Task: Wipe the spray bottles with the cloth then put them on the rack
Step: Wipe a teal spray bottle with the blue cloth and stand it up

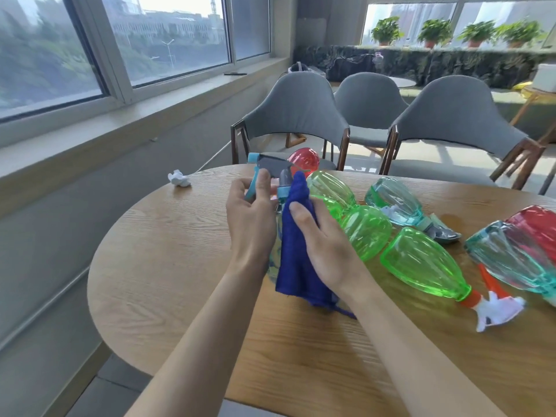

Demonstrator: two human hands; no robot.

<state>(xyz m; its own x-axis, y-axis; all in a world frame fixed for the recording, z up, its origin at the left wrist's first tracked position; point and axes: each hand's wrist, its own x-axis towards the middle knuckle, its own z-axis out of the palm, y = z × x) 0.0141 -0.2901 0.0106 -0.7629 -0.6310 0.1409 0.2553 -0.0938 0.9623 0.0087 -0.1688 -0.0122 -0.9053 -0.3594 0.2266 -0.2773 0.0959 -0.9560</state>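
Note:
I hold a pale blue spray bottle (273, 267) upright over the wooden table (186, 266); its grey and blue trigger head (272, 167) sticks out above my hands. My left hand (251, 219) grips the bottle's neck and body. My right hand (326, 239) presses a dark blue cloth (296, 266) against the bottle's side, fingers wrapped over the cloth. The bottle's body is mostly hidden by my hands and the cloth. No rack is in view.
Several spray bottles lie on the table to my right: three green ones (421, 263), teal ones (397, 200), a red one (538, 227) at the right edge, another red one (304, 161) behind my hands. A crumpled white tissue (179, 178) lies far left. Grey chairs (296, 106) stand behind.

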